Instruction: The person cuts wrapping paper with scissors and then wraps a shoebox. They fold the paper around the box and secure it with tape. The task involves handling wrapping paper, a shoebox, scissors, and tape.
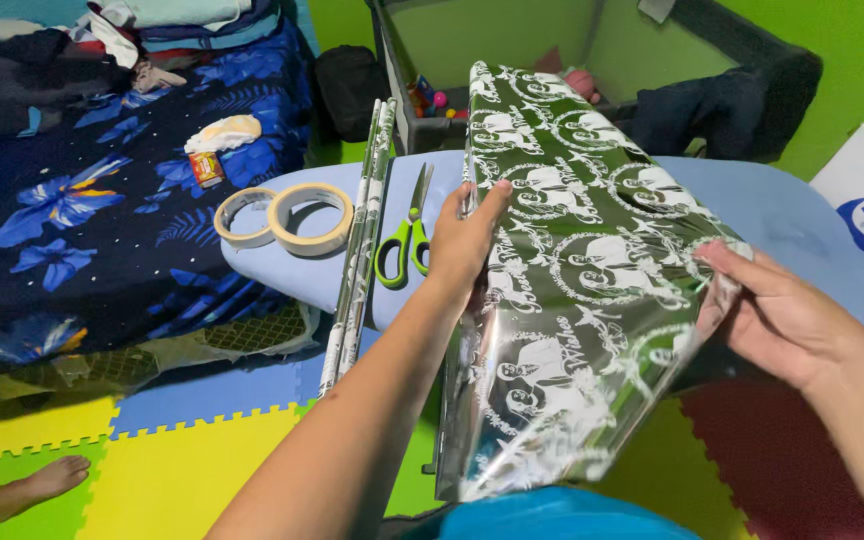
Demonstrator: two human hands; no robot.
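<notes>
Both hands, left hand (pixel 464 240) and right hand (pixel 782 320), grip a box-shaped parcel (pixel 572 260) in shiny, crinkled silver foil wrap.

1 head view, looking steeply down (close range) over ironing board (pixel 802 215), floor mats (pixel 182 470)
</notes>
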